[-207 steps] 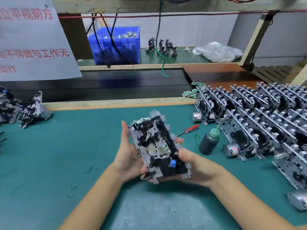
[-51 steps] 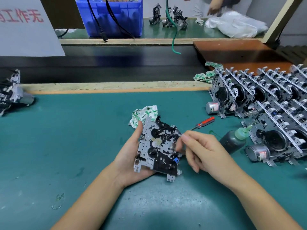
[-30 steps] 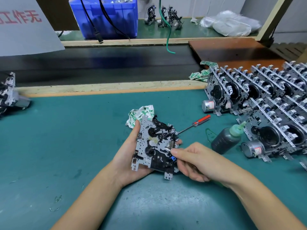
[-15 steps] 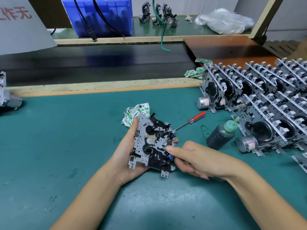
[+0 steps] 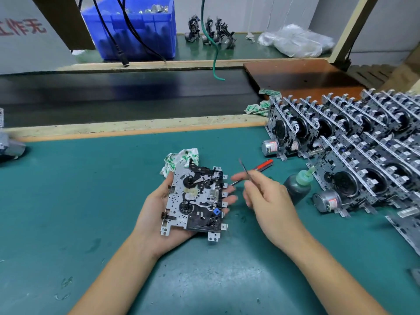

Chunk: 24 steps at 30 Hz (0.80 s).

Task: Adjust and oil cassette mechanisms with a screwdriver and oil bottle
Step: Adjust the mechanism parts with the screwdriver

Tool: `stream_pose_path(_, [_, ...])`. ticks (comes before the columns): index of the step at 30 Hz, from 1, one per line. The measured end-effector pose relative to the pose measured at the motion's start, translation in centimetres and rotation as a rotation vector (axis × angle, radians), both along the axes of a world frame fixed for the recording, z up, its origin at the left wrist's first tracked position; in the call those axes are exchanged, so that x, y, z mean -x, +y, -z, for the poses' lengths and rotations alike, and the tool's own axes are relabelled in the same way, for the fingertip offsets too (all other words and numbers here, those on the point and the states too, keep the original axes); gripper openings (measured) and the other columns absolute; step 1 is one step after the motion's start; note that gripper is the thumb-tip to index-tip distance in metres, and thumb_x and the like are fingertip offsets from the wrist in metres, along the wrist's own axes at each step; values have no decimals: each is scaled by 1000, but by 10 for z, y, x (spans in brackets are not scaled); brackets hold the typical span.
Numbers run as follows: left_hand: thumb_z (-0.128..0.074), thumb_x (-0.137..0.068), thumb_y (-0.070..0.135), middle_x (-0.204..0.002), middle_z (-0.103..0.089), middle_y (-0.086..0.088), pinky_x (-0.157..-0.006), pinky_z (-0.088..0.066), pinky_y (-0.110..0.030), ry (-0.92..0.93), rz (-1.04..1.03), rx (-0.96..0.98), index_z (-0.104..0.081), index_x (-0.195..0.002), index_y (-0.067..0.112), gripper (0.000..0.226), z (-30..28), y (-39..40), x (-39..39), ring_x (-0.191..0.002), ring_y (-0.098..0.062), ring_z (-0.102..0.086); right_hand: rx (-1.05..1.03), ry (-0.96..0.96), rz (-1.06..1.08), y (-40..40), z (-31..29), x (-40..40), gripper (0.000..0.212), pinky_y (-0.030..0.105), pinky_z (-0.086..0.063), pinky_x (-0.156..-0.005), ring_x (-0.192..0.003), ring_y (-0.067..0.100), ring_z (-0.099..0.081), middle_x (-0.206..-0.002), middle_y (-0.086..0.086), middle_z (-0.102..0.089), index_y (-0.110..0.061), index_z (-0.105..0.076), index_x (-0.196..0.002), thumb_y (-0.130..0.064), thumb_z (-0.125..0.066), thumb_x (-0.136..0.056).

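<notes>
Red characters 作无 show on the white sign at upper left

You're at a factory assembly line: rows of identical mechanisms stand along your green-matted table, a conveyor belt runs behind it, and a blue parts bin sits beyond.

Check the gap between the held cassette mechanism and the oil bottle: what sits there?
In the head view, the right hand, pinching a thin metal tool, lies between the cassette mechanism and oil bottle.
</notes>
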<state>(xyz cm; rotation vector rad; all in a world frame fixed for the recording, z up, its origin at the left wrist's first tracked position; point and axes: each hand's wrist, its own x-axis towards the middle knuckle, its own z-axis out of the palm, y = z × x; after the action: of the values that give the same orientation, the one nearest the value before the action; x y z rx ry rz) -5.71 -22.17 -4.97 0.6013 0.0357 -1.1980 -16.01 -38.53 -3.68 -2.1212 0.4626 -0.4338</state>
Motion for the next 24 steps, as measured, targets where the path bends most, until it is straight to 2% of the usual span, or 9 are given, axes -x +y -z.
stream_pose_path(3, [-35, -92, 53, -134, -48, -32, -98, -44, -55, 7, 2, 35, -61, -122, -2, 68, 2, 0, 0, -122, -46, -50, 360, 31, 62, 5, 7, 2, 35, 28, -32, -71, -88, 20, -59, -93, 0, -66, -17, -55, -128, -9, -46, -95])
stream_pose_path(5, [-35, -92, 53, -134, -49, -31, -99, -43, -56, -2, -4, 35, -62, -121, -2, 67, 3, -1, 0, -121, -46, -50, 472, -18, 38, 9, 5, 3, 43, 24, -33, -84, -105, 22, -57, -113, 6, -62, -7, -47, -136, -6, -51, -93])
stream_pose_path(9, [-35, -92, 52, -133, -49, -32, -99, -42, -57, -20, 9, 42, -61, -122, -3, 67, 3, 0, 0, -121, -47, -50, 686, -498, 155, 9, -15, 12, 29, 26, -39, -89, -97, 21, -53, -103, 9, -62, -8, -61, -117, -8, -56, -89])
stream_pose_path(12, [-36, -92, 51, -136, -45, -34, -100, -40, -59, -11, 24, 55, -56, -126, -4, 68, 1, 0, 1, -122, -49, -48, 473, -711, 474, 8, -15, 28, 42, 31, -40, -86, -96, 26, -49, -110, -9, -46, -13, -48, -119, -13, -68, -82])
stream_pose_path(14, [-37, -92, 51, -136, -45, -34, -99, -40, -60, -9, 23, 61, -56, -126, -5, 68, 1, 0, 1, -122, -49, -48, 261, -581, 599, 6, -8, 35, 60, 36, -42, -85, -96, 22, -47, -113, -9, -39, -16, -41, -124, -12, -75, -75])
stream_pose_path(16, [-37, -92, 51, -136, -45, -34, -99, -39, -61, -9, 23, 67, -55, -126, -6, 69, 1, -1, 2, -122, -49, -48, 74, -353, 580, -2, 2, 37, 71, 42, -42, -90, -102, 21, -48, -115, -5, -44, -15, -37, -129, -3, -78, -73])
stream_pose_path(19, [-39, -91, 50, -136, -44, -34, -98, -40, -61, -3, 31, 80, -55, -127, -6, 68, 1, 0, 2, -122, -50, -47, -63, -38, 446, -10, 12, 36, 54, 31, -38, -88, -110, 29, -51, -121, 10, -54, -7, -38, -126, -4, -69, -82])
stream_pose_path(21, [-39, -91, 50, -137, -44, -34, -98, -40, -61, 2, 38, 86, -54, -127, -6, 68, 0, 1, 2, -123, -50, -47, -4, 27, 420, -10, 18, 35, 39, 26, -32, -76, -105, 29, -51, -116, 15, -57, -4, -42, -120, -9, -64, -88])
stream_pose_path(24, [-39, -91, 50, -136, -44, -35, -99, -38, -62, 14, 44, 81, -55, -126, -6, 69, 0, 1, 1, -123, -50, -46, -68, -64, 334, -4, 7, 32, 35, 20, -36, -75, -102, 15, -54, -111, -1, -60, -17, -44, -126, -27, -53, -94])
